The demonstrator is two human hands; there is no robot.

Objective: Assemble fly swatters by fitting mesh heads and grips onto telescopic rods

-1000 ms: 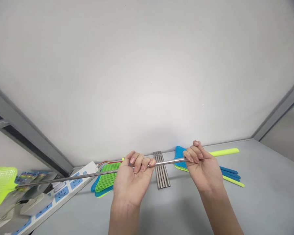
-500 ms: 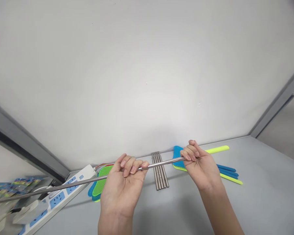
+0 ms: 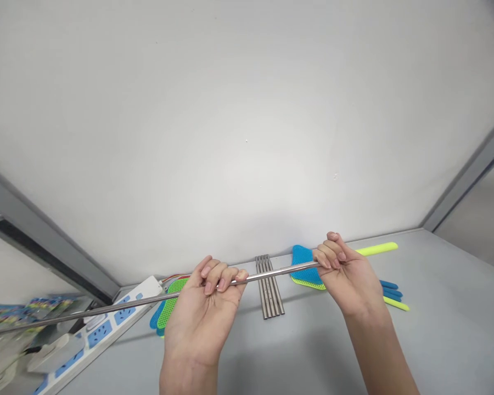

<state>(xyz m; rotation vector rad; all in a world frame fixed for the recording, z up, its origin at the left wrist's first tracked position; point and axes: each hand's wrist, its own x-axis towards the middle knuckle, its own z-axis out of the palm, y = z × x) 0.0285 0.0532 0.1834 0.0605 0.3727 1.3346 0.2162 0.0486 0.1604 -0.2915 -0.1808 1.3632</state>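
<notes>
A long metal rod (image 3: 288, 269) runs slightly tilted across the view and out past the left edge. My left hand (image 3: 206, 312), palm up, is closed around its middle stretch. Farther right, my right hand (image 3: 346, 280) has its fingers wrapped round the rod's right end. A yellow-green handle (image 3: 379, 249) in line with the rod sticks out beyond that hand; where they join is hidden by the fingers. Below the rod, several short metal tubes (image 3: 269, 288) lie side by side on the grey table (image 3: 288, 351).
Blue and yellow-green mesh swatter heads (image 3: 303, 266) lie behind my right hand, green and blue ones (image 3: 167, 312) by my left. Blue and yellow handles (image 3: 391, 291) lie at right. A white power strip (image 3: 107, 334) with plugs and packaged items (image 3: 37, 312) occupy the left; a wall (image 3: 247, 164) rises behind.
My right hand has shifted a little to the right, and the yellow-green handle moved along with it. My left hand has moved slightly left, so the hands are farther apart on the rod.
</notes>
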